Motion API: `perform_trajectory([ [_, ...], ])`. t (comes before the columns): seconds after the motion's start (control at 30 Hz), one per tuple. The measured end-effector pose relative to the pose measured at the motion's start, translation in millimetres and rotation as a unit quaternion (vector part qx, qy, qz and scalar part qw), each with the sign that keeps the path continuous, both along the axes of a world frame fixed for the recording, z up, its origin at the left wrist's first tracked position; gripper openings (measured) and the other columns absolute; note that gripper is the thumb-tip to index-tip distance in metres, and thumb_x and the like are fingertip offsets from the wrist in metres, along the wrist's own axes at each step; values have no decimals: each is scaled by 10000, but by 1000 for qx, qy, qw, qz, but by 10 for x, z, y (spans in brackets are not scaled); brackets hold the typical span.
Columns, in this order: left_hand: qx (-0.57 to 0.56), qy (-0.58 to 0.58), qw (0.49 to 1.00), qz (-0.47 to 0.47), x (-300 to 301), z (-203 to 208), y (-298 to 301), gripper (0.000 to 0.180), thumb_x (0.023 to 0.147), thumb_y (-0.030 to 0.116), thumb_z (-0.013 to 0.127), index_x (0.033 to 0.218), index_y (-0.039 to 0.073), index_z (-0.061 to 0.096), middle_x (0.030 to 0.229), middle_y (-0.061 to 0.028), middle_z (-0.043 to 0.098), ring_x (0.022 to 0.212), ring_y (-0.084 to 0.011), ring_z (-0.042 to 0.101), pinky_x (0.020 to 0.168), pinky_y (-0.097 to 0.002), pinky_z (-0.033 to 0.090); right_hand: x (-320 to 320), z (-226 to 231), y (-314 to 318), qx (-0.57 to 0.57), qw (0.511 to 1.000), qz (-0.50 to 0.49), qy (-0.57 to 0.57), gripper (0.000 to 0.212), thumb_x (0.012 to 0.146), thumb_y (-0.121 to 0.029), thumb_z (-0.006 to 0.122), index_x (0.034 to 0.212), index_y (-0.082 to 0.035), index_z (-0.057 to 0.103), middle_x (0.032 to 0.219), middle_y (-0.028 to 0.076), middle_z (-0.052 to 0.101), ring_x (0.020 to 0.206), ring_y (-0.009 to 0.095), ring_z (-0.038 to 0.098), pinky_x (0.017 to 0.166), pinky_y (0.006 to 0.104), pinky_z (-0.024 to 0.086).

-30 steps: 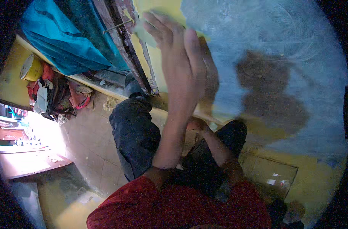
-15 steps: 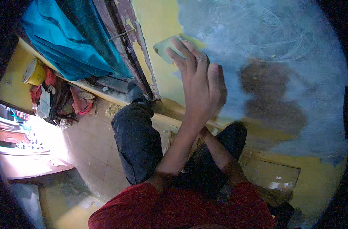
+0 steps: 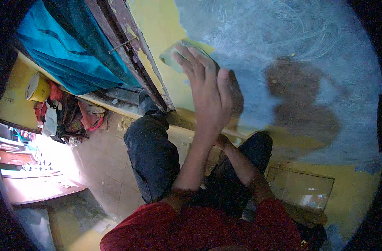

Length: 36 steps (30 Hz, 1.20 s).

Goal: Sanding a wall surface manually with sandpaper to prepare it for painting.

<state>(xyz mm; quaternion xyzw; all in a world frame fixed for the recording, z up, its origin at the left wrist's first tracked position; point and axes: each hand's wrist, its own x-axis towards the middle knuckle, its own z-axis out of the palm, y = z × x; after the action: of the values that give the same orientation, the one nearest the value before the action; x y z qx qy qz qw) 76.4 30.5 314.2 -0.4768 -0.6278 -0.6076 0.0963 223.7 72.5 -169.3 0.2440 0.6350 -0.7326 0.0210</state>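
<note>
My left hand (image 3: 209,94) reaches up to the wall with its fingers laid along a pale green sheet (image 3: 169,59), which looks like sandpaper. The fingers press the sheet against yellow paint beside a grey-blue patch (image 3: 249,37), while the thumb stands apart. Part of the sheet is covered by the fingers. Low in front of the wall, my right hand (image 3: 221,141) is mostly hidden behind my left forearm. Its fingers do not show, nor anything they may hold.
A worn wooden frame (image 3: 128,42) with a protruding metal rod and a teal curtain (image 3: 69,50) are to the left. A yellow bucket (image 3: 38,88) and piled cloths (image 3: 52,115) lie beyond. A framed panel (image 3: 302,188) leans at the lower right, near my bent knee (image 3: 258,146).
The view has shifted slightly, moving the wall and frame leftward. My left hand stays on the sheet with its wrist tilted differently, and slightly more of my right hand shows.
</note>
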Motion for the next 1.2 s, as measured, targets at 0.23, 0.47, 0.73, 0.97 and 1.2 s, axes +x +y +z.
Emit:
perform_trajectory([
  [0.23, -2, 23, 999, 30, -203, 154, -12, 615, 1114, 285, 396, 1569, -105, 257, 1685, -357, 33, 1539, -596, -18, 1238, -647, 67, -166, 133, -65, 338, 922, 117, -147, 429, 929, -498, 710, 1014, -78, 691, 839, 54, 672, 607, 205, 583, 544, 361, 479],
  [0.47, -9, 10, 1000, -7, -49, 156, -148, 602, 1108, 261, 388, 1525, -163, 302, 1669, -387, 63, 1539, -594, -7, 1246, -614, 91, -246, 424, -93, 340, 919, 127, -152, 486, 962, -497, 673, 1079, -26, 674, 909, 117, 687, 739, 241, 628, 646, 398, 519],
  [0.73, 77, 51, 994, 57, -537, 806, 6, 508, 1122, 321, 386, 1342, -112, 534, 1635, -372, 206, 1509, -544, 196, 1229, -550, 208, -268, 898, 151, 344, 835, 315, -293, 699, 1024, -625, 508, 1114, 52, 656, 918, 225, 700, 826, 306, 687, 784, 490, 556],
  [0.97, 60, 100, 987, 107, -784, 932, -77, 593, 1132, 385, 337, 1421, -105, 505, 1646, -320, 266, 1526, -465, 262, 1240, -494, 236, -411, 1134, -35, 432, 831, 288, -202, 850, 1030, -706, 374, 820, 58, 679, 678, 203, 634, 662, 326, 653, 754, 535, 530],
  [1.2, -11, 106, 994, 27, -361, 370, -98, 685, 1130, 407, 320, 1613, -68, 214, 1714, -271, 84, 1594, -429, 9, 1284, -487, 83, -337, 1004, 68, 388, 837, 280, -266, 792, 1012, -677, 420, 826, 38, 704, 755, 220, 654, 745, 360, 650, 788, 550, 527],
])
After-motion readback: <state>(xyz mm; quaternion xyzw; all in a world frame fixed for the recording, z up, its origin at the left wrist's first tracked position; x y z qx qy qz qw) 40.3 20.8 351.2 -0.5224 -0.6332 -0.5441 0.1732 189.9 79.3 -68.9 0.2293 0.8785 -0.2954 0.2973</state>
